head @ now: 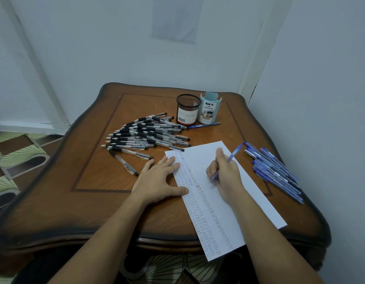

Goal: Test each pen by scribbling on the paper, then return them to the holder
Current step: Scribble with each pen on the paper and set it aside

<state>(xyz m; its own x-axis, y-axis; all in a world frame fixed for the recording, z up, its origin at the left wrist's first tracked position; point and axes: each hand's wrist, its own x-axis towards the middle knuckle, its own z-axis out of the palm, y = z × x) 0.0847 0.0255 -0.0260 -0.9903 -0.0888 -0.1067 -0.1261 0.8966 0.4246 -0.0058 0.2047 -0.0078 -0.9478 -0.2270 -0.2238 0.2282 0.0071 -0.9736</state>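
We see the right hand (226, 177) gripping a blue pen (232, 157), tip on the paper (249, 191); the left hand (159, 181) lies flat, fingers spread, on the paper's left edge. Two holders (188, 108) stand at the worktop's (95, 181) back, black pens (144, 134) left, blue pens (274, 171) right.

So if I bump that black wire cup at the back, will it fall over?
Probably it would slide or tip easily: the black wire-mesh cup looks empty, so likely light. Its round wall means it could roll once down. The pale blue plastic organiser right beside it might stop it that way.
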